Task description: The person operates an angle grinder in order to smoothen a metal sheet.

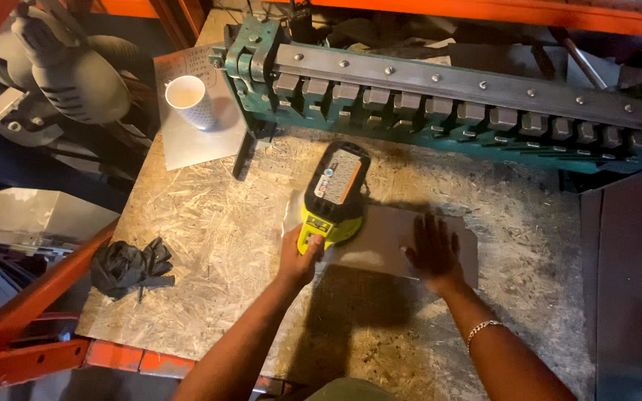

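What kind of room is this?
Probably a metal workshop: a green bending machine sits on the chipboard bench, the left hand holds a cordless tool, and the right hand presses sheet metal.

Counter [209,245]: power tool [334,194] at centre on metal sheet [388,241]; bending brake [440,96] at 12 o'clock; cup [187,100] at 10; gloves [129,266] at 8.

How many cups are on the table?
1. The white cup stands on a grey sheet at the table's far left corner, beside the green bending machine. Others could be hidden behind the machine or on the shelves.
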